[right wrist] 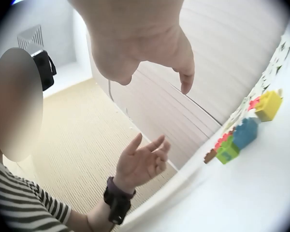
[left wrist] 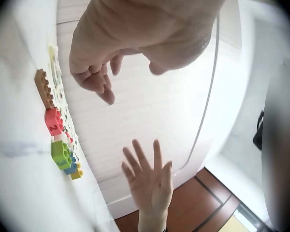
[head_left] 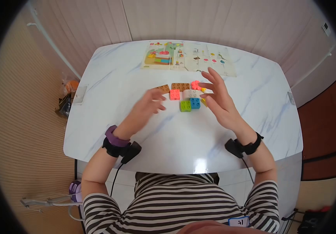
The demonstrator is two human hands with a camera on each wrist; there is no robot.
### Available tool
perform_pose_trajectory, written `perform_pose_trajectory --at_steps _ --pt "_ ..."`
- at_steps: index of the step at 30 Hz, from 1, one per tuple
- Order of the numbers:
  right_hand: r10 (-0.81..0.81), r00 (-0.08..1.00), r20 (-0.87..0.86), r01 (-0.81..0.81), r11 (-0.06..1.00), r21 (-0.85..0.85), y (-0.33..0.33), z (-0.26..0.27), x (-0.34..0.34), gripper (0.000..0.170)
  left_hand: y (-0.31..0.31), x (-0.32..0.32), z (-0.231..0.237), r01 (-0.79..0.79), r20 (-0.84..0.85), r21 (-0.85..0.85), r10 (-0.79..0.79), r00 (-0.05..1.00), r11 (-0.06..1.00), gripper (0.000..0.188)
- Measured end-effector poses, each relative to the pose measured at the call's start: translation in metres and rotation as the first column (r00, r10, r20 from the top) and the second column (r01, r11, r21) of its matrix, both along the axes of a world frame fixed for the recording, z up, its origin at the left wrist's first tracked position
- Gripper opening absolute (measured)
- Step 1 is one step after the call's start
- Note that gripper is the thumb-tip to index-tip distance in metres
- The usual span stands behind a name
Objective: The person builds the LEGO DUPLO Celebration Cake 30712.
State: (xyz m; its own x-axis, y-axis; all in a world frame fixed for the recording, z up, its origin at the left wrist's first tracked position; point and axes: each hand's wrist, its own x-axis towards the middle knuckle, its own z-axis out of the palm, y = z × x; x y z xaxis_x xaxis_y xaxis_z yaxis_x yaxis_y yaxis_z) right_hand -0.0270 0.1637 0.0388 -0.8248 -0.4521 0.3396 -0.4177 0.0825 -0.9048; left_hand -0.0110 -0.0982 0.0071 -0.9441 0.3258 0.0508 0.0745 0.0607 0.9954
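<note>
My left hand (head_left: 142, 110) hangs above the table, left of a group of toy building bricks, with loosely bent fingers and nothing in them. On the other side my right hand (head_left: 225, 107) is raised, its fingers spread and holding nothing. Between the hands lie a pink brick (head_left: 175, 94), a white brick (head_left: 191, 93), a green brick (head_left: 186, 106) and a blue brick (head_left: 195, 103). Behind them sit two brown bricks (head_left: 180, 86) and a pink flower-shaped piece (head_left: 195, 85). A yellow brick (right wrist: 268, 105) stands near the blue one, partly hidden by my right hand in the head view.
A printed picture sheet (head_left: 187, 58) lies flat at the far side of the white marbled table (head_left: 109, 78). Pale panels (head_left: 214, 19) rise behind the table's far edge. Several items, one orange (head_left: 72, 85), are beyond the left edge.
</note>
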Motion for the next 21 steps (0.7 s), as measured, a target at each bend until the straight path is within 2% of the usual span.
perform_pose_trajectory --at_steps 2,5,8,11,14,15,17,20,21 --pt "0.005 0.999 0.04 -0.004 1.0 -0.03 -0.011 0.005 -0.011 0.067 0.009 -0.011 0.002 0.121 -0.184 -0.302 -0.182 0.966 0.946 0.043" --pt "0.065 0.998 -0.004 -0.065 0.998 -0.007 -0.016 0.003 -0.028 0.067 0.014 -0.027 0.01 0.025 -0.44 -0.573 -0.333 0.834 0.819 0.047" --pt "0.087 0.996 -0.007 -0.087 0.996 0.017 -0.02 0.002 -0.043 0.067 0.024 -0.044 0.003 -0.15 -0.59 -0.666 -0.393 0.705 0.731 0.045" --pt "0.079 0.996 -0.033 -0.076 0.994 0.072 -0.021 0.005 -0.053 0.067 0.033 -0.058 -0.008 -0.212 -0.604 -0.733 -0.474 0.64 0.647 0.043" --pt "0.021 0.996 -0.082 -0.007 0.987 0.158 -0.018 0.009 -0.057 0.062 0.04 -0.067 -0.009 -0.242 -0.546 -0.797 -0.488 0.681 0.553 0.047" --pt "0.028 0.985 -0.172 0.019 0.965 0.262 -0.015 0.008 -0.061 0.06 0.041 -0.07 -0.01 -0.249 -0.524 -0.82 -0.502 0.688 0.515 0.046" --pt "0.074 0.939 -0.335 0.092 0.887 0.453 -0.006 0.005 -0.067 0.058 0.042 -0.076 -0.014 -0.255 -0.476 -0.862 -0.527 0.704 0.439 0.044" --pt "0.23 0.961 -0.155 -0.052 0.697 0.715 -0.002 0.011 -0.063 0.058 0.036 -0.079 -0.029 -0.281 -0.523 -0.84 -0.554 0.648 0.464 0.041" --pt "0.284 0.941 -0.181 -0.058 0.665 0.744 -0.002 0.008 -0.062 0.057 0.036 -0.079 -0.032 -0.294 -0.532 -0.835 -0.547 0.646 0.465 0.037"
